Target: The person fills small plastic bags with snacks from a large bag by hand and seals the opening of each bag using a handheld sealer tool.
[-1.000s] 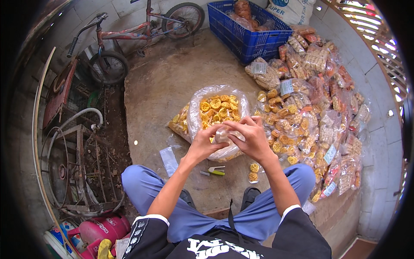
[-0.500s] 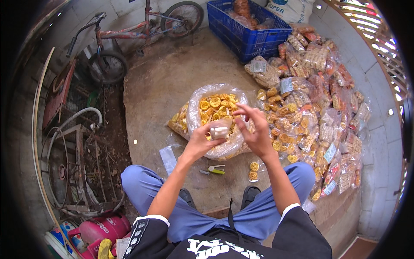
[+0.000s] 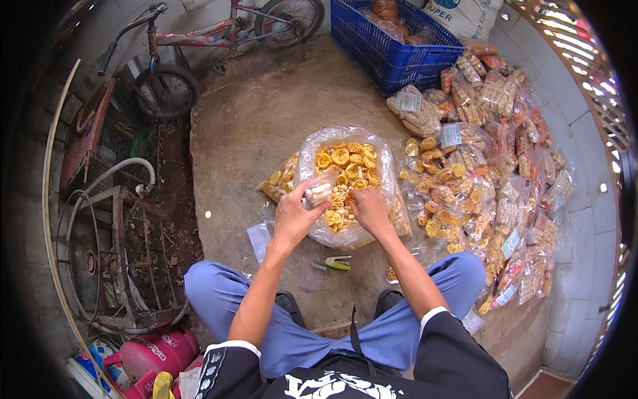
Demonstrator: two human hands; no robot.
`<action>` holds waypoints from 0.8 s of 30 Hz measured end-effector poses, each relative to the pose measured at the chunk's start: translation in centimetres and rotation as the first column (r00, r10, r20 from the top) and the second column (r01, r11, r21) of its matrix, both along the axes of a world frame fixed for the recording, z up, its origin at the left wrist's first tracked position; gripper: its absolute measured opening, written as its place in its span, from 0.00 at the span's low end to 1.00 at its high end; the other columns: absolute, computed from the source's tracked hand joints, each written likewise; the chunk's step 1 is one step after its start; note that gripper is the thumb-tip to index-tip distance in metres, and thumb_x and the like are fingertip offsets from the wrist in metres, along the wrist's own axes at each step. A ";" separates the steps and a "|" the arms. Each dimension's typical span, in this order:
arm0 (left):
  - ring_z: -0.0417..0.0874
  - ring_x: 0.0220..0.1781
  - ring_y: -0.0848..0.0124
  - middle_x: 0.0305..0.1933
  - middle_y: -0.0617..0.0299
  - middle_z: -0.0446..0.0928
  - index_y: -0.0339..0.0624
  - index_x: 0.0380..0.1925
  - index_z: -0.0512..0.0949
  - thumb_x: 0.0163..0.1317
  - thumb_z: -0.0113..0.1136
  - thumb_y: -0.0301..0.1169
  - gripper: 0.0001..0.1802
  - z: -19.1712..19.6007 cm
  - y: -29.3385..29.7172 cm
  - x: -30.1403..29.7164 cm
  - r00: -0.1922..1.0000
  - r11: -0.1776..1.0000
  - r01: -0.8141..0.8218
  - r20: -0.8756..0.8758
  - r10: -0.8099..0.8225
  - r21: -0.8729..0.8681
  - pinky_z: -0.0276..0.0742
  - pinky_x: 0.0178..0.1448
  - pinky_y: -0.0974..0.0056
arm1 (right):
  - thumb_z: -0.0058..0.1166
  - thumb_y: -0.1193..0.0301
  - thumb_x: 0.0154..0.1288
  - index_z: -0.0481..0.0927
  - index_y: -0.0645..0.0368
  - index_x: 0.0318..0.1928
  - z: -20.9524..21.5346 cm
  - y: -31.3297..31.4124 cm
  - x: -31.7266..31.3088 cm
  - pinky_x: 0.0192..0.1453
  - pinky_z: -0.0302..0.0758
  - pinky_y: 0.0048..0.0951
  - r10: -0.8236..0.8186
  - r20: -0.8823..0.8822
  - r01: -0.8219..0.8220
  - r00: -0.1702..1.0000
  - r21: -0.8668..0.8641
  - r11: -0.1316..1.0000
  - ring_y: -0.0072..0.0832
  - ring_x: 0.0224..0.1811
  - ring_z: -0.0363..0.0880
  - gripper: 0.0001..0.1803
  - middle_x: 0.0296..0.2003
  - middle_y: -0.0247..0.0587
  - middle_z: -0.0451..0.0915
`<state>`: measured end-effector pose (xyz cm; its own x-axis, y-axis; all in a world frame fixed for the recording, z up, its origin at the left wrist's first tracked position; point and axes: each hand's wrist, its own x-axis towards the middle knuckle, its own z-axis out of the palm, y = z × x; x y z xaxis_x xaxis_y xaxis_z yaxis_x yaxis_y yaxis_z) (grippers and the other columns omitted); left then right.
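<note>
Concrete, bare and stained, makes up the floor (image 3: pixel 266 126) where the person sits with knees spread, blue trousers framing the work. Just ahead of both hands lies a large clear bag (image 3: pixel 345 183) of yellow flower-shaped crackers, its mouth open toward them. The left hand (image 3: pixel 296 216) has its grip clamped on a small clear packet (image 3: pixel 318 193) with pale pieces inside, held at the near left edge of the big bag. The right hand (image 3: pixel 369 209) rests inside the bag's mouth, fingers curled down among the crackers; whether its grip is closed on one I cannot tell, since the fingertips are buried.

Beyond and to the right of the right hand, a heap of sealed snack packets (image 3: pixel 492 173) runs along the wall, crowding that side. Farther out past the heap stands a blue plastic crate (image 3: pixel 392 46). Ahead and left of the left hand the floor stays open up to a rusty bicycle (image 3: pixel 199 53) by the wall. Left of the left hand the slab ends at a dirt strip with a metal frame (image 3: pixel 113 266) and a pale hose (image 3: pixel 126 169).

Below the hands, between the knees, a small green-and-white tool (image 3: pixel 337 263) lies on the floor; its kind is hard to make out. A pink canister (image 3: pixel 159 349) is cut off at the lower left rim.
</note>
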<state>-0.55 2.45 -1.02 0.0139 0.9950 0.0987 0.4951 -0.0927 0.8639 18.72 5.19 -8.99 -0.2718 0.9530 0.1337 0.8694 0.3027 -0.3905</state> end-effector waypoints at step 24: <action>0.81 0.42 0.55 0.39 0.48 0.79 0.40 0.47 0.75 0.46 0.69 0.35 0.26 -0.5 -0.9 0.5 1.000 0.995 0.005 0.025 -0.002 -0.100 0.76 0.44 0.60 | 0.55 0.73 0.52 0.80 0.61 0.36 1.7 -1.0 0.2 0.45 0.69 0.34 -0.092 -0.372 0.070 0.924 -0.073 0.995 0.36 0.40 0.75 0.09 0.35 0.45 0.79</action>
<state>-0.03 1.57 -1.47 0.0163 0.9999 -0.0010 0.4735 -0.0068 0.8808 18.94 4.17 -7.31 -0.1344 0.9787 0.1550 0.6772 0.2049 -0.7067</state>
